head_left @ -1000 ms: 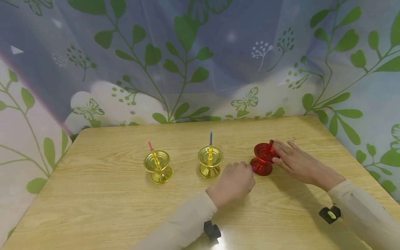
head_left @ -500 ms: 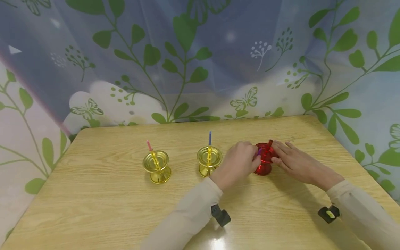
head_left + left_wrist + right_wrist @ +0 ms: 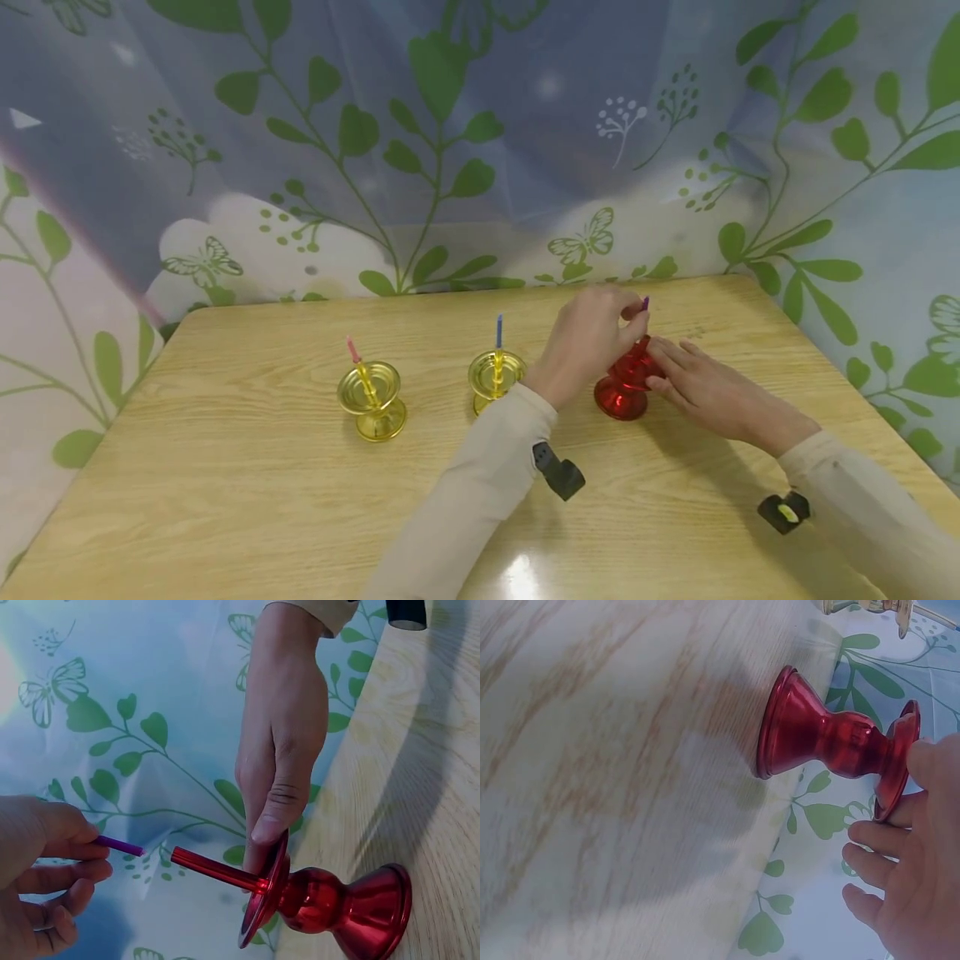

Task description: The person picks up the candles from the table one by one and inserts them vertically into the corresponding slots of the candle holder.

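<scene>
My left hand (image 3: 588,337) pinches a thin purple candle (image 3: 121,845) between thumb and fingertips, its lower end pointing at the red tube of a shiny red candle holder (image 3: 621,398). A small gap lies between candle and tube (image 3: 214,868) in the left wrist view. The holder stands upright on the table. At the right side of its dish, my right hand (image 3: 712,396) holds the rim with thumb and fingers, the other fingers fairly straight in the right wrist view. In the head view my left hand covers part of the red dish.
A gold candle holder (image 3: 381,425) with a pink candle (image 3: 353,349) stands at left on the wooden table (image 3: 247,500). Nearer the middle is another gold holder (image 3: 480,377) with a blue candle (image 3: 499,332), partly behind my left forearm. A leaf-patterned cloth (image 3: 315,150) hangs behind.
My left hand has risen from low beside the red holder to above its tube, carrying the purple candle. The right hand stays at the rim; the red holder's dish appears slightly tilted differently.
</scene>
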{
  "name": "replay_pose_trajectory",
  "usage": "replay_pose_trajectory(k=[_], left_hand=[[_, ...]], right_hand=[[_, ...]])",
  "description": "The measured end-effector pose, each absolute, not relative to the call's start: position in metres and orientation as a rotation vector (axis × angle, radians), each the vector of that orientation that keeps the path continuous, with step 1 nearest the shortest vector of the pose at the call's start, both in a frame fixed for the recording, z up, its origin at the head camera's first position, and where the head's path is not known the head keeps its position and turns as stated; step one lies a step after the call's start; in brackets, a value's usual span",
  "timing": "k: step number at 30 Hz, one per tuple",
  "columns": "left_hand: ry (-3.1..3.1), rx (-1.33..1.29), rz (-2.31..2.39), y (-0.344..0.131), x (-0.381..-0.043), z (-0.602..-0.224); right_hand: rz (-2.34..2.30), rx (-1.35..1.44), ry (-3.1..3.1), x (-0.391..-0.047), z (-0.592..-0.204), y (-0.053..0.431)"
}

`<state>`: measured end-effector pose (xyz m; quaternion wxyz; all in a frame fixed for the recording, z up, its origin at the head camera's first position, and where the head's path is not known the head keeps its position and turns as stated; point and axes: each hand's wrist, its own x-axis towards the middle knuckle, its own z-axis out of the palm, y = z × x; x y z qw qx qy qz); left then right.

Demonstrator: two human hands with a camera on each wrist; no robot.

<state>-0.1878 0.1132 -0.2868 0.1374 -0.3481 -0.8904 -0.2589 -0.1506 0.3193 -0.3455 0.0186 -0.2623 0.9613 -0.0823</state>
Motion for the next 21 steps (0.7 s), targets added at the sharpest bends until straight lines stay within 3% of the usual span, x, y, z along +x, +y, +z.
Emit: replay_pose_trajectory(k=[14,21], left_hand=[[-2.549,-1.121,-0.86,0.118,-0.203,-0.299],[-2.521,-1.157,-0.694,0.119,-0.201,-0.299]], right_hand=[[-0.281,-0.847,3.012,-0.152,-0.35,0.319],[-0.299,-0.841,3.011,-0.15,-0.351,0.32]])
